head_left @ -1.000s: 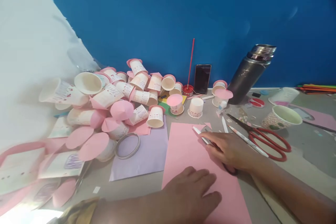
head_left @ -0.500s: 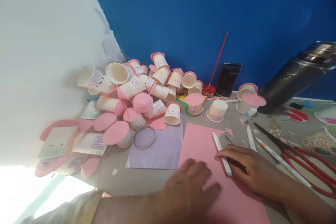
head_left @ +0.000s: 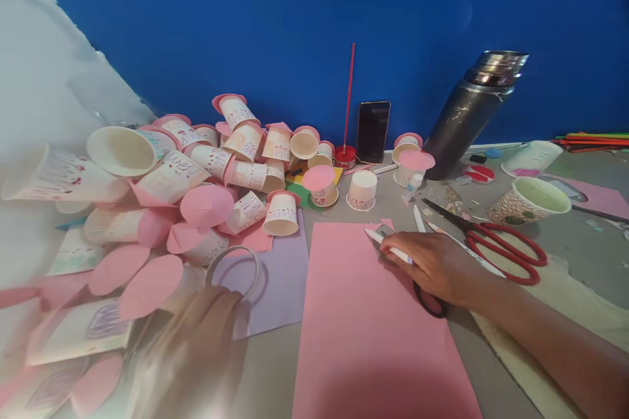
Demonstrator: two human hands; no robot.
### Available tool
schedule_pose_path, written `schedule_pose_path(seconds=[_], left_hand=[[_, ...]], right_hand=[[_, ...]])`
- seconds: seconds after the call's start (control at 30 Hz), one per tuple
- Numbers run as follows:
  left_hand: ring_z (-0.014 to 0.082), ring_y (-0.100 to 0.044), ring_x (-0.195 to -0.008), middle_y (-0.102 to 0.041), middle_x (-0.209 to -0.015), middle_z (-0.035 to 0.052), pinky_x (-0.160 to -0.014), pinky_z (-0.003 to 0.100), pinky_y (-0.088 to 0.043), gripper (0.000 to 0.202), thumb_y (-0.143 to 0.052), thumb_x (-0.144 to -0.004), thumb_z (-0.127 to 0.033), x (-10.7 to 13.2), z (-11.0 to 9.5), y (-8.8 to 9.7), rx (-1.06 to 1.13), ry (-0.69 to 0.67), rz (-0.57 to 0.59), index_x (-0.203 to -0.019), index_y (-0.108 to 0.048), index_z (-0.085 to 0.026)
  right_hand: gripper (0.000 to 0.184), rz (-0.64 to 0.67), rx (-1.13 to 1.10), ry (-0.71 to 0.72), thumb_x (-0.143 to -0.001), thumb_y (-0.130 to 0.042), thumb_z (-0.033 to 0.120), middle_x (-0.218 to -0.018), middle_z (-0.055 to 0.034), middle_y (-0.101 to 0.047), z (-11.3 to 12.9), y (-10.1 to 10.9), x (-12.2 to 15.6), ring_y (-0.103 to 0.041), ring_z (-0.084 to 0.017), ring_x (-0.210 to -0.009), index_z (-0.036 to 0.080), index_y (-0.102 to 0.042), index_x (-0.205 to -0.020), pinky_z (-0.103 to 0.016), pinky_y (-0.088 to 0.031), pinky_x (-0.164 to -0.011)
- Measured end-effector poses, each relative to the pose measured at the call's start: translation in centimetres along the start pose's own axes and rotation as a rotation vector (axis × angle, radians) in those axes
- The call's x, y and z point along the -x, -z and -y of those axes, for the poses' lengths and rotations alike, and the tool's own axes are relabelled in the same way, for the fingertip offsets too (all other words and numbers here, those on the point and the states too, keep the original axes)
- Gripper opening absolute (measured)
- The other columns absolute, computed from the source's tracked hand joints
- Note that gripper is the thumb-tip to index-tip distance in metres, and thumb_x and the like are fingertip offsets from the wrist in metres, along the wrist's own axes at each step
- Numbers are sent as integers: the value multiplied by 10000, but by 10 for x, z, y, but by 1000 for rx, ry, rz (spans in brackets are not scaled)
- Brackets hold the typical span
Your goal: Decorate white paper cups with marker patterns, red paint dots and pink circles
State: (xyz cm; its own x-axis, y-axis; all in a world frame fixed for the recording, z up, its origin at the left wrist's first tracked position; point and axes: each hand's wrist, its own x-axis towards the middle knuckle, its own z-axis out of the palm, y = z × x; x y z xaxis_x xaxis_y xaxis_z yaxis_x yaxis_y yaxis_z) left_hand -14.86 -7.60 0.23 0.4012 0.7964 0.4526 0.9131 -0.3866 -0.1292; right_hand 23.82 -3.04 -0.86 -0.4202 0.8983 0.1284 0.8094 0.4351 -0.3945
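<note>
My left hand [head_left: 196, 347], blurred by motion, has its fingertips closed on the near edge of a pale grey ring [head_left: 256, 260]. The ring is tilted up over a sheet of lilac paper [head_left: 282, 294] and casts a shadow on it. My right hand [head_left: 425, 268] is closed round a white marker [head_left: 374, 234], whose capped-looking end points left over a pink sheet [head_left: 363, 340]. Under that hand, a dark handle loop [head_left: 432, 304] of what looks like small scissors shows. Red-handled scissors [head_left: 511, 255] lie right of it.
A heap of decorated paper cups [head_left: 246, 177] with pink paper discs fills the left. Along the blue wall stand a red stick in a red base [head_left: 345, 157], a phone [head_left: 373, 131] and a dark flask [head_left: 464, 118]. A patterned cup [head_left: 525, 203] is at right.
My left hand has moved left from the pink sheet to the ring, which is now tilted up. My right hand has closed around the marker. The view has shifted right.
</note>
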Motion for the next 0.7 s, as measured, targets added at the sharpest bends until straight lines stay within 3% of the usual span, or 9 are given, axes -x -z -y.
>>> schedule_pose_path(seconds=[0.1, 0.17, 0.23, 0.3, 0.4, 0.47, 0.6, 0.7], left_hand=[[216, -700, -859, -746, -1005, 43, -632, 300, -476, 231, -572, -972, -106, -11, -25, 4, 146, -107, -87, -1071, -691, -277], [205, -676, -823, -731, -984, 40, -635, 301, -474, 282, -546, -960, -56, -32, -49, -1, 230, -205, -49, -1069, -699, -266], [204, -630, -739, -704, -888, 46, -629, 318, -479, 320, -486, -905, 31, -58, -71, -13, 251, -285, -43, -919, -684, -221], [215, -612, -709, -681, -827, 50, -586, 319, -462, 320, -506, -833, 85, -84, -86, -28, 207, -420, 27, -839, -654, -199], [230, -617, -726, -657, -811, 48, -597, 334, -490, 322, -524, -767, 113, -106, -95, -47, 192, -492, 198, -815, -625, -188], [232, -622, -749, -656, -846, 56, -620, 346, -510, 274, -536, -812, 73, -108, -97, -55, 243, -471, 227, -852, -630, -181], [211, -602, -766, -653, -907, 59, -636, 342, -507, 168, -509, -984, -87, -97, -97, -62, 389, -377, 141, -969, -648, -180], [193, -573, -741, -651, -892, 45, -628, 330, -480, 182, -510, -993, -90, -92, -96, -66, 445, -350, 105, -958, -656, -193]], right_hand=[[275, -40, 40, -11, -1077, -418, 284, -1043, -63, -816, -7, 5, -1, -751, -222, -889, 249, -688, -1116, -314, -492, -753], [286, -55, 38, -7, -1082, -420, 315, -1056, -66, -820, -10, 6, -1, -759, -224, -900, 248, -695, -1122, -312, -497, -752], [294, -75, 26, 1, -1082, -423, 325, -1084, -65, -822, -11, 6, -2, -765, -227, -924, 248, -702, -1136, -314, -503, -768], [300, -116, 9, 5, -1080, -428, 332, -1090, -61, -824, -13, 5, -1, -768, -226, -930, 249, -709, -1143, -314, -507, -784], [293, -189, -29, -9, -1072, -450, 345, -1038, -52, -827, -16, 6, 0, -770, -212, -879, 248, -719, -1136, -305, -508, -779], [290, -219, -63, -36, -1067, -470, 354, -974, -45, -826, -18, 8, 0, -770, -201, -829, 243, -728, -1139, -298, -512, -756], [313, -280, -163, -70, -1052, -515, 416, -884, -43, -822, -19, 14, 1, -768, -205, -769, 248, -769, -1123, -311, -553, -754], [297, -323, -277, -56, -1023, -569, 459, -931, -51, -827, -15, 16, 1, -761, -200, -726, 268, -788, -1086, -320, -590, -714]])
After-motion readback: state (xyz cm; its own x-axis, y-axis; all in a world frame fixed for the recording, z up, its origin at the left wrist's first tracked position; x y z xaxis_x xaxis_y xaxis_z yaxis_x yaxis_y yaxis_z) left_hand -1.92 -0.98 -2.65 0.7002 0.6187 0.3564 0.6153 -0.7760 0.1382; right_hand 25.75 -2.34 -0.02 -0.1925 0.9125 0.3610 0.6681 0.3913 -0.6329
